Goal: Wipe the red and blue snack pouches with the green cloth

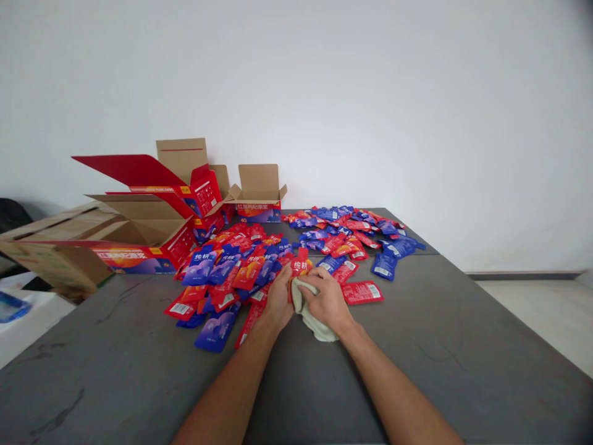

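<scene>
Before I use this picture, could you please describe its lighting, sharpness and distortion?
Head view: soft, even light on the white wall; wide-angle stretching at the brown carton, far left; a dark top-right corner; small print on the pouches unreadable.

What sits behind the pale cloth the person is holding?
Behind the cloth is a red pouch: its top and white lettering show. Most of its lower front is hidden by the cloth and right grip.
</scene>
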Demonstrator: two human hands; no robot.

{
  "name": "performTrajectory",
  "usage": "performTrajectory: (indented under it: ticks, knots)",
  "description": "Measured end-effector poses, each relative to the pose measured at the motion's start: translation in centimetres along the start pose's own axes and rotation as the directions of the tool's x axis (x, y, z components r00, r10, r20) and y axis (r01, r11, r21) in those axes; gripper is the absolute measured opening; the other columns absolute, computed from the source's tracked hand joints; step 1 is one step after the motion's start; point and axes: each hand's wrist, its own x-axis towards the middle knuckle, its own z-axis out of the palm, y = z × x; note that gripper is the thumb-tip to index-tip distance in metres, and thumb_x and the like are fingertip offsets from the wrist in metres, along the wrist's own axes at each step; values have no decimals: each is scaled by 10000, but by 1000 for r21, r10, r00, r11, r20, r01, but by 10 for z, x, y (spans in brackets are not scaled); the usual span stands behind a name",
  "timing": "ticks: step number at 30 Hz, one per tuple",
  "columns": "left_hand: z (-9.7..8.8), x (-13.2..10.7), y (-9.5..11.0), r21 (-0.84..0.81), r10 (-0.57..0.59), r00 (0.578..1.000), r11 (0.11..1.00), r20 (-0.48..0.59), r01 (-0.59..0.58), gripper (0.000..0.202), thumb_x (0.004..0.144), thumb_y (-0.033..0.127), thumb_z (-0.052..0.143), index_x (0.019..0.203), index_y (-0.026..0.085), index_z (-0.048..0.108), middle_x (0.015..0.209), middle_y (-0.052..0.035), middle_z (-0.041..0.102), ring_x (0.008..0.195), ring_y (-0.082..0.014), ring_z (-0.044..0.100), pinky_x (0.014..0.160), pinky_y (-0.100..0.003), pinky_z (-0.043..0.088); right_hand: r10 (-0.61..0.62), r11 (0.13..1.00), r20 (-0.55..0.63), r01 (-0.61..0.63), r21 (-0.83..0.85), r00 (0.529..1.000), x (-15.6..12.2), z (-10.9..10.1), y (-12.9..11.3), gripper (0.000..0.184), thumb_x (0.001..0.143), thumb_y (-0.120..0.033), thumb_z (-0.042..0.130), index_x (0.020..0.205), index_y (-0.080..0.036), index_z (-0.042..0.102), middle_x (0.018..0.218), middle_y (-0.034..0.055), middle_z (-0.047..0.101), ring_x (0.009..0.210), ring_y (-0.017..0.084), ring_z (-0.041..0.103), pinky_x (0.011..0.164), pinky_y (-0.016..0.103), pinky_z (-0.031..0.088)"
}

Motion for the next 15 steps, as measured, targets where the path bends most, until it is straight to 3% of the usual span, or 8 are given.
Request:
performTrajectory:
  ticks: [5,8,15]
  knots:
    - [4,-6,-3,81,-75,992,994,102,67,259,846,313,676,1053,159,674,996,-76,728,960,-224,684,875,-345,518,81,992,-229,-100,-73,970,7,-15,5,221,885,-220,602,1044,-208,754,969,70,639,901,192,608,860,321,508]
    - [8,-9,-3,126,-111,982,988,155,92,305,859,322,648,1118,164,675,1032,-85,726,980,-232,678,873,-349,514,99,987,-304,-133,-93,947,9,-19,9,228,890,-247,596,1047,-200,754,975,75,640,895,197,613,866,334,510]
    - [11,-12,0,173,-53,991,984,122,31,262,815,280,671,1045,154,693,929,-59,736,918,-191,685,801,-268,516,14,1000,-129,-15,-3,992,3,-4,6,226,878,-194,604,1045,-226,751,955,64,650,894,184,619,820,307,517]
